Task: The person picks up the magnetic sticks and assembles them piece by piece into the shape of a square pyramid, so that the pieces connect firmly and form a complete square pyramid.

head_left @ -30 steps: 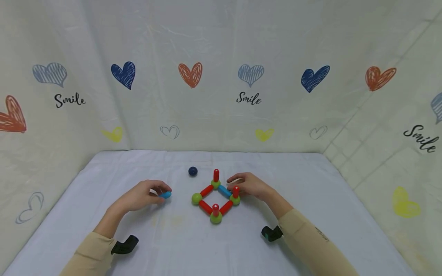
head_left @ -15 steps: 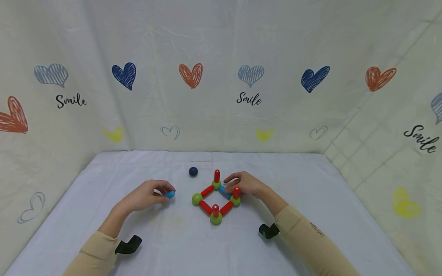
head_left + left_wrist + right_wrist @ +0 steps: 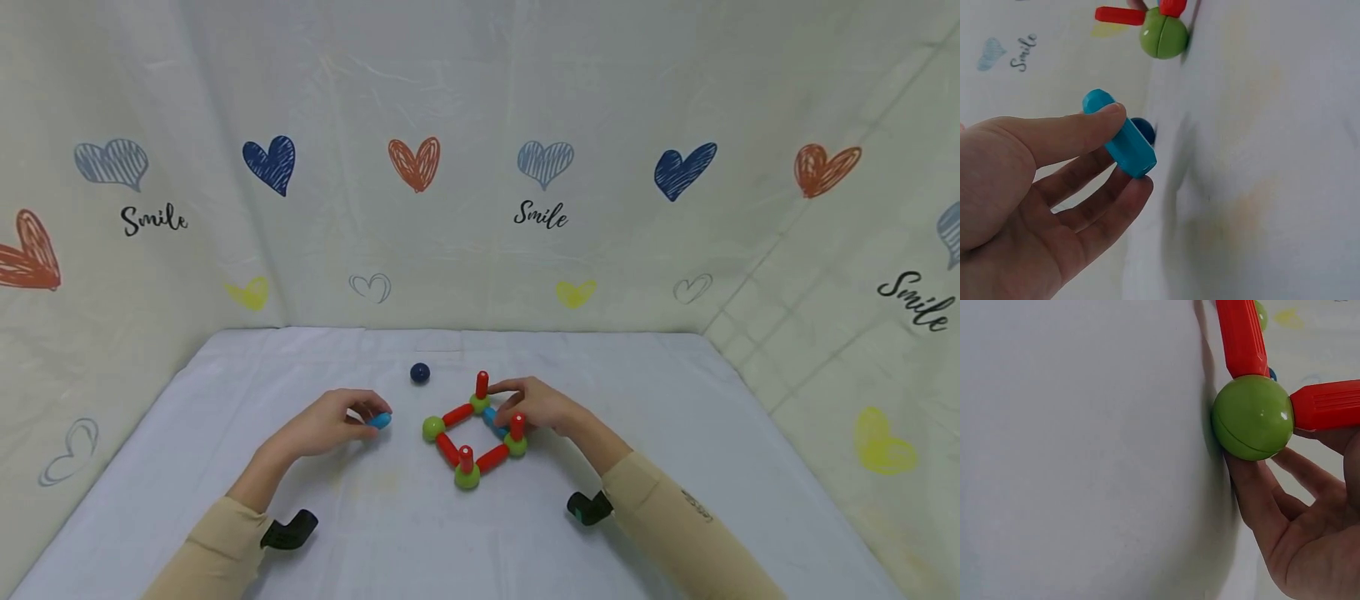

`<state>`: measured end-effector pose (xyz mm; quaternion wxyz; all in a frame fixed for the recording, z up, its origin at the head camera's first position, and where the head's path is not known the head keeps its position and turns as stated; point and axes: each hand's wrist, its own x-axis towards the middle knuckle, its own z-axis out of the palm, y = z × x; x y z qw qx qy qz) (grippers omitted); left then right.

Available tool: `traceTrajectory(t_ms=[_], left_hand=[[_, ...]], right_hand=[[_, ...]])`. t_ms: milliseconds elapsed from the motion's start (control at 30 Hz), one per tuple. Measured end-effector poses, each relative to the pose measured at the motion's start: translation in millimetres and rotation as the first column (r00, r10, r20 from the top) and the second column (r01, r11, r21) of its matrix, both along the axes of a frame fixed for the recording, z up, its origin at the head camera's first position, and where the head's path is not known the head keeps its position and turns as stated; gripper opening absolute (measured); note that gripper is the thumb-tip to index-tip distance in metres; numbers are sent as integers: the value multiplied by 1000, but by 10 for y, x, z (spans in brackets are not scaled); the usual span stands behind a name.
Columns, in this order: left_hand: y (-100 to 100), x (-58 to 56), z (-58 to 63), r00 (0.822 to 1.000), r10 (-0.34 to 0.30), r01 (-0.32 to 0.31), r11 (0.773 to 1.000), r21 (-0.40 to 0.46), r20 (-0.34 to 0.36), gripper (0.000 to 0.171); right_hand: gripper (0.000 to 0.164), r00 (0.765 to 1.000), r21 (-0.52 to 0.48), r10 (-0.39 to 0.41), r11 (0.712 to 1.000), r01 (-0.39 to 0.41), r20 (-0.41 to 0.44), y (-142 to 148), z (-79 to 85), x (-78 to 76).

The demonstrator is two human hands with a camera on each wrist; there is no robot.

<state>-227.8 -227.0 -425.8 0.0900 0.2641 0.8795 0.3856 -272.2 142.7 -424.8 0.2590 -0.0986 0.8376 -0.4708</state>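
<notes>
Between thumb and fingertips, my left hand pinches a short light-blue rod, held above the white cloth to the left of the frame. A four-sided frame of red rods and one blue rod, joined by green balls, lies in the middle. Red pegs stand upright on three of the balls; the left ball has none. At the frame's right side, my right hand grips the blue rod. In the right wrist view its fingers reach behind the near green ball, partly hidden.
A dark blue ball sits on the cloth behind the frame, towards the left. The white-covered table ends at a backdrop printed with hearts. Black wrist devices stick out from both sleeves.
My left hand has moved right with the light-blue rod, closer to the frame. My right hand has closed on the frame's blue rod, and the frame has shifted and turned slightly to the right.
</notes>
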Motion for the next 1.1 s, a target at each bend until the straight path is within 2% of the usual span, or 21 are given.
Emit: traceTrajectory(t_ms=[267,633,933,1100], left_hand=[[112,-39,-4,1000,14,-13,999,29,-16,24],[307,-86,-36,998,66,-64,994,85,-23,25],[414,-118,-42,996,90,-90,992,89,3,26],[478,-129,-45,994,110,-112,989,96,23,27]], right_hand=[[63,1000,22,-19,1000,19,1,12,20,82],[62,998,43,-52,998,54,-28,33,22,140],[70,998,94,2,996,4,-62,46,54,154],[68,998,92,-15,996,20,-53,39,55,168]])
